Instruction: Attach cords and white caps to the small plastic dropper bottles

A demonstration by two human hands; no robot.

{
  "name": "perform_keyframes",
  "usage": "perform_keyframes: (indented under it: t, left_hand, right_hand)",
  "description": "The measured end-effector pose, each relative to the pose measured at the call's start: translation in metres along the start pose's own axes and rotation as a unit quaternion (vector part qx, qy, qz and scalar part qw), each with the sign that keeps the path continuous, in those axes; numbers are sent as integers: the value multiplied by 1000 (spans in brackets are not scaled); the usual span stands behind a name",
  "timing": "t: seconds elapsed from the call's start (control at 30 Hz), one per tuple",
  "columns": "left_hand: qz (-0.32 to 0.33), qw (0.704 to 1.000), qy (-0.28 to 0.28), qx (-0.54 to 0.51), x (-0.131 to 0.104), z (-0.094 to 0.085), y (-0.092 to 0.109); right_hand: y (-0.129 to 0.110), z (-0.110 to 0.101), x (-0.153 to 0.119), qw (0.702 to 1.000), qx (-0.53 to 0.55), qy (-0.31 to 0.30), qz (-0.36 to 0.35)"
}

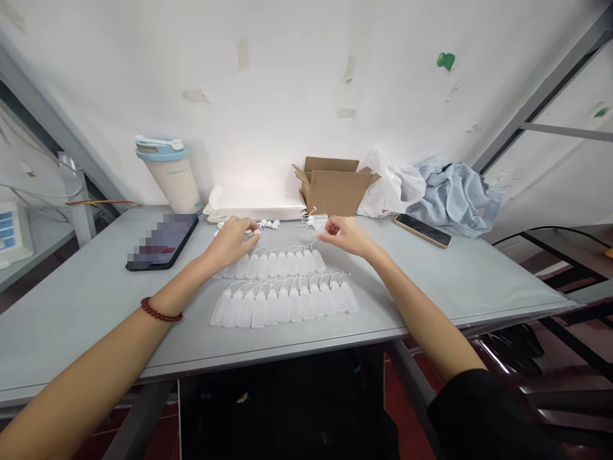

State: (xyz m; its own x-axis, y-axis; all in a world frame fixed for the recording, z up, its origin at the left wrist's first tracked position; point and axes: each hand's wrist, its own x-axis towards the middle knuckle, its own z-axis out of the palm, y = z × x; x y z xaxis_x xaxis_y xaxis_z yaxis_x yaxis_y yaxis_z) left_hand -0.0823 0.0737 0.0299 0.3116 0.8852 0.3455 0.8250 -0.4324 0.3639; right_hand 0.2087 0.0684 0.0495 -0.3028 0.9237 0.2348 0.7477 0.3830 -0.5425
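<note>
Two rows of small translucent white bottles lie on the grey table; the front row (283,305) is nearer me and the back row (282,263) is behind it. Thin white tubes or straps extend from their tops. My left hand (234,239) hovers at the left end of the back row, beside small white pieces (269,224), thumb and fingers apart. My right hand (345,234) is beyond the back row's right end, its thumb and forefinger bent near a small clear-and-white item (317,220); whether it grips this is unclear.
Behind the hands stand a stack of white trays (258,203), an open cardboard box (335,188) and a white plastic bag (393,188). A cup (171,176) and a large phone (165,241) are at left; another phone (422,230) and blue cloth (454,195) are at right.
</note>
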Motion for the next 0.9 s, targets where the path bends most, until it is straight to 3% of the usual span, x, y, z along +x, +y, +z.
perform_keyframes:
  t: [0.2, 0.33, 0.57, 0.9]
  left_hand:
    - [6, 982, -35, -186, -13, -9, 46]
    - [12, 971, -28, -239, -20, -10, 67]
    - [-23, 960, -13, -280, -19, -6, 62]
    - [-30, 947, -46, -316, -20, -10, 68]
  right_hand:
    - [-11, 24, -4, 992, -75, 59, -84]
    - [-17, 35, -9, 975, -128, 104, -152]
    - [-25, 44, -17, 950, -142, 140, -238]
    - [-26, 46, -18, 940, -131, 155, -273]
